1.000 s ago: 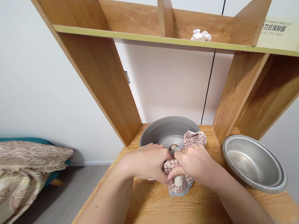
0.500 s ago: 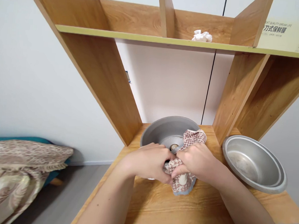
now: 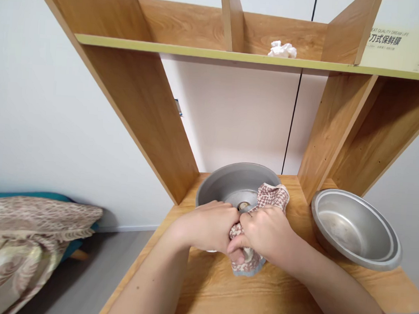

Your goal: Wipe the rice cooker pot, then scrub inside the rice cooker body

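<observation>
Both hands closed: left hand (image 3: 208,226) on hidden item, right hand (image 3: 265,230) gripping cloth (image 3: 269,197). Risk: pot (image 3: 225,182) at frame centre gets knocked, slides on desk (image 3: 286,287).

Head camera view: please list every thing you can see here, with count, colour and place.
pot: one, grey metal, on the wooden shelf behind the hands.
cloth: one, brown-white pattern, draped over the pot rim and gripped by both hands.
basin: one, silver, lower shelf at right, tilted.
paper ball: one, white, upper shelf.
box: one, pale, printed, upper shelf at right.
shelf unit: one, light wood.
blanket: one, beige patterned, lower left.
left hand: closed grip on something partly hidden by the cloth.
right hand: closed on the cloth.
</observation>
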Demonstrator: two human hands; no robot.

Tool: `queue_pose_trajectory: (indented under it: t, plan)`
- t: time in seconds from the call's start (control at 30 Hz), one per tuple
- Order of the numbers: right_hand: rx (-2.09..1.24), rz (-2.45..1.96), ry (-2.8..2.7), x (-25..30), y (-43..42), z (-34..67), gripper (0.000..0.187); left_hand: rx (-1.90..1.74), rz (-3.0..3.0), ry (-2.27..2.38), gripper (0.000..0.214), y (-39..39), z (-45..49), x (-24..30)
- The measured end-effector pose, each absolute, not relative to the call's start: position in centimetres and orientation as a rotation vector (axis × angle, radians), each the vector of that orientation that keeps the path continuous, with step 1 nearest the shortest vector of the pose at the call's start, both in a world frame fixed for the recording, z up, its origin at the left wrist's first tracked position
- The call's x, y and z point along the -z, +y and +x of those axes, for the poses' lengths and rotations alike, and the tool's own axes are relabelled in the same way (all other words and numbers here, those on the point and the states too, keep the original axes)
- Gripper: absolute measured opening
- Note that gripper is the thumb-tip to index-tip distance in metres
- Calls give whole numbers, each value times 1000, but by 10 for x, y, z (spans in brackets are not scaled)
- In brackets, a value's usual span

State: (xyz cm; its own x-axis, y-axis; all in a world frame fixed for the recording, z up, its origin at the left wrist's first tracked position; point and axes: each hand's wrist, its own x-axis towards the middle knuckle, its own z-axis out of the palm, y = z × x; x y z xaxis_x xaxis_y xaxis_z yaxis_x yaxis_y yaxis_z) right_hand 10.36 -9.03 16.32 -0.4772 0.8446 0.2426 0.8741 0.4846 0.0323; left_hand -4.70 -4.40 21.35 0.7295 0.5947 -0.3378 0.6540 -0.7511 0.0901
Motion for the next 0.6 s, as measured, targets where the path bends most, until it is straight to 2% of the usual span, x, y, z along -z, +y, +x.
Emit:
queue_pose_trajectory:
  t: [0.17, 0.6]
  plan:
    - [203, -1479, -2522, -163, -91, 102, 70, 450, 2730, 1000, 44, -45, -47, -215]
    - [58, -1503, -2601, -178, -90, 112, 57, 433, 2772, 1026, 43, -46, -49, -213]
